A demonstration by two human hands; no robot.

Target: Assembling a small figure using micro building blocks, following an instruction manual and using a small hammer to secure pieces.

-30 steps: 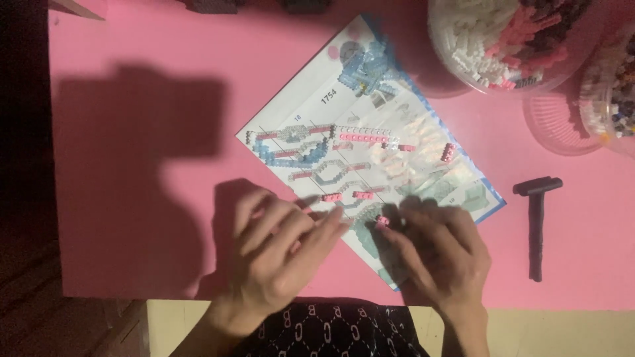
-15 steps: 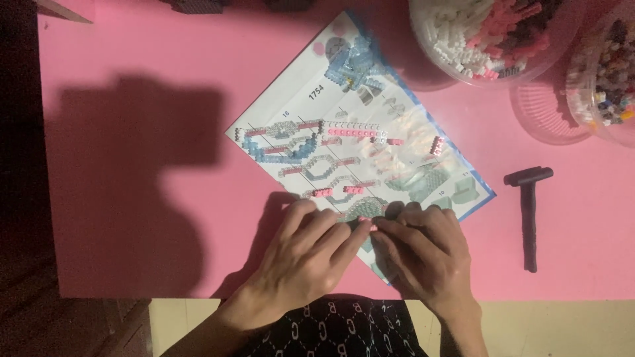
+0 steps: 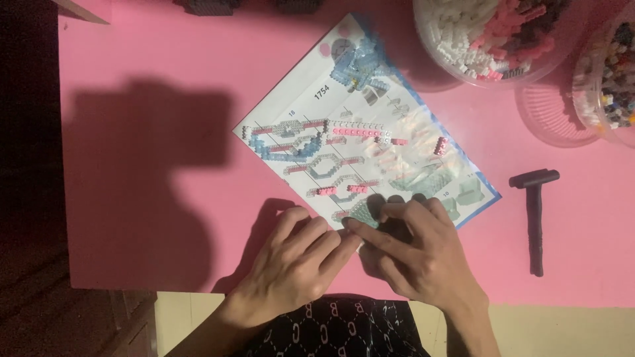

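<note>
**Head view: both hands meet at sheet's near corner**

Head cam: tub of white/pink bricks (image 3: 489,33) top right, second tub (image 3: 612,73) beside it, black tool (image 3: 536,218) well apart on right. Instruction sheet (image 3: 357,132) lies tilted on pink table (image 3: 165,99). Left hand (image 3: 294,264) & right hand (image 3: 423,254) touch fingertips over a small teal piece (image 3: 362,213) at sheet's near corner; grip narrow, pinching it. Table's near edge just under wrists; open room to left.

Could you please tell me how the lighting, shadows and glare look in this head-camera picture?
Head view: warm, dim light; a large dark shadow falls on the pink table left of the instruction sheet; glare whitens the sheet's right half; both hands, left hand and right hand, look slightly soft; far left edge nearly black.
</note>
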